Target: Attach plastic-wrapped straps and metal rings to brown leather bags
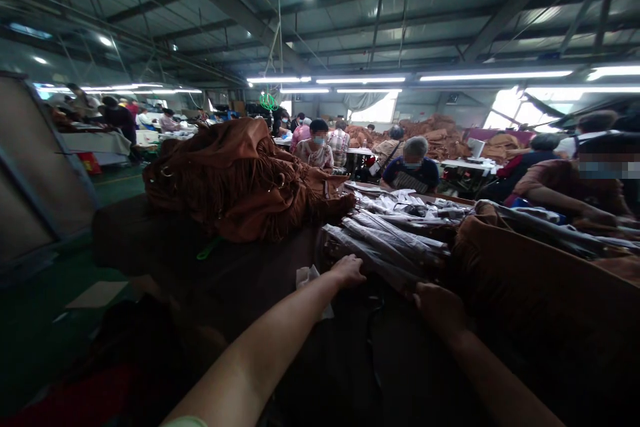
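Note:
Several long, flat packs in clear plastic lie stacked on the dark table, and the nearest plastic-wrapped pack (pixel 377 257) stretches between my hands. My left hand (pixel 350 271) has its fingers curled at the pack's near left edge. At its near right corner, my right hand (pixel 440 308) is closed with the thumb side up. Shadow hides most fingertips, and what is inside the plastic is hard to make out. Beside my left wrist is a crumpled white sheet (pixel 307 277).
A large heap of brown fringed garments (pixel 240 180) sits on the table (pixel 260 280) at left. More brown fringed cloth (pixel 540 260) lies at right. A green loop (pixel 207 250) is by the heap. Co-workers sit across and at the far right, one person (pixel 413 170) opposite.

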`<move>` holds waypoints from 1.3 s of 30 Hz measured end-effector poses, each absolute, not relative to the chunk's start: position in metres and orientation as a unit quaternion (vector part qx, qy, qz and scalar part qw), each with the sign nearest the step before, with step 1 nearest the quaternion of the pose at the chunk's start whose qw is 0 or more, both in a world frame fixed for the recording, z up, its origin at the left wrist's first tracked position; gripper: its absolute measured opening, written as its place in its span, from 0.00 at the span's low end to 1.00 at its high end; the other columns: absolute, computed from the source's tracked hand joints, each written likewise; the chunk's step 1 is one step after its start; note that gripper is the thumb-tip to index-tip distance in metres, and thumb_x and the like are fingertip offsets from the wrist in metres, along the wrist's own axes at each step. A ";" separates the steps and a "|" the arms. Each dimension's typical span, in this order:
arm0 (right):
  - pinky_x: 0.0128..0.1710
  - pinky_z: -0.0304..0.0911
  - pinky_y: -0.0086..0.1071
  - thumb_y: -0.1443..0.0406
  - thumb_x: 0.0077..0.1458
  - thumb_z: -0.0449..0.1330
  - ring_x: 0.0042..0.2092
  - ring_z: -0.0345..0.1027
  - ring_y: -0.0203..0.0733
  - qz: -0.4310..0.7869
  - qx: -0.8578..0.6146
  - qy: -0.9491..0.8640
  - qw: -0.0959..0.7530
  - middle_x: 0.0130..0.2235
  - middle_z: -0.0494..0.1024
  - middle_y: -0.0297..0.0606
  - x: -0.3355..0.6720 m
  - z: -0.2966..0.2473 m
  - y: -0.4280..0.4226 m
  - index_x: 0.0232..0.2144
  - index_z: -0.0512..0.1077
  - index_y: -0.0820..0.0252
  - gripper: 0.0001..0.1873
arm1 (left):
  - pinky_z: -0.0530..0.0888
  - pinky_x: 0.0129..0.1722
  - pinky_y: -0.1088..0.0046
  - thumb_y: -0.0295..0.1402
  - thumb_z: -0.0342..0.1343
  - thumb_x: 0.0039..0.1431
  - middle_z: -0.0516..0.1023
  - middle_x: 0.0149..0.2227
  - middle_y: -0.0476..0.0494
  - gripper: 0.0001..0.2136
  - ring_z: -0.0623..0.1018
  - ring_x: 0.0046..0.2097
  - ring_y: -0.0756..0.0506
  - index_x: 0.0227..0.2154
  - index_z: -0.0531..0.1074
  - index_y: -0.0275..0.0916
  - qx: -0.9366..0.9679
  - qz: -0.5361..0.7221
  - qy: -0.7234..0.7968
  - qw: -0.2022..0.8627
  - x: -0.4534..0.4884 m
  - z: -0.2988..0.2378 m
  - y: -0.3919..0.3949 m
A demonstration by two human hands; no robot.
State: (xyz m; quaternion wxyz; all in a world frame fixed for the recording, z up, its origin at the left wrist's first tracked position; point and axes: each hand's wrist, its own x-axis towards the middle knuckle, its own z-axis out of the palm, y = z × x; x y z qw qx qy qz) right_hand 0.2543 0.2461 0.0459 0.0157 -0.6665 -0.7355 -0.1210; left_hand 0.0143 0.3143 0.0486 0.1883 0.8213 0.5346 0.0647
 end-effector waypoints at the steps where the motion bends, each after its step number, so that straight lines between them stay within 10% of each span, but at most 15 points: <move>1: 0.34 0.68 0.35 0.61 0.63 0.57 0.34 0.72 0.40 -0.128 -0.656 -0.743 0.033 0.34 0.77 0.39 0.248 0.048 0.243 0.33 0.73 0.62 0.11 | 0.65 0.58 0.63 0.40 0.58 0.57 0.66 0.58 0.36 0.20 0.66 0.59 0.39 0.49 0.70 0.35 0.825 0.066 0.530 0.186 0.013 0.047 0.312; 13: 0.63 0.32 0.61 0.70 0.59 0.56 0.66 0.43 0.57 -0.203 -0.541 -0.808 0.117 0.66 0.58 0.34 0.212 0.020 0.290 0.60 0.63 0.40 0.29 | 0.69 0.54 0.64 0.40 0.56 0.56 0.73 0.49 0.37 0.17 0.70 0.54 0.37 0.46 0.75 0.39 0.836 0.058 0.525 0.151 0.001 0.044 0.275; 25: 0.61 0.44 0.59 0.64 0.61 0.55 0.64 0.50 0.55 -0.181 -0.561 -0.805 0.069 0.64 0.61 0.37 0.249 0.034 0.326 0.56 0.69 0.43 0.21 | 0.68 0.55 0.63 0.37 0.53 0.58 0.70 0.53 0.38 0.17 0.70 0.56 0.39 0.49 0.70 0.37 0.827 0.029 0.546 0.129 -0.005 0.048 0.327; 33: 0.65 0.34 0.50 0.54 0.47 0.67 0.67 0.38 0.57 -0.192 -0.565 -0.798 0.083 0.68 0.51 0.42 0.238 0.042 0.308 0.63 0.59 0.52 0.43 | 0.68 0.56 0.59 0.36 0.55 0.56 0.68 0.54 0.33 0.16 0.66 0.59 0.35 0.46 0.71 0.38 0.810 0.070 0.573 0.109 -0.010 0.035 0.293; 39: 0.61 0.43 0.57 0.49 0.62 0.49 0.64 0.48 0.62 -0.157 -0.655 -0.734 0.085 0.65 0.58 0.50 0.250 0.062 0.361 0.63 0.58 0.59 0.33 | 0.71 0.52 0.62 0.35 0.56 0.55 0.74 0.49 0.35 0.14 0.74 0.52 0.36 0.45 0.70 0.37 0.785 0.107 0.584 0.178 -0.003 0.034 0.286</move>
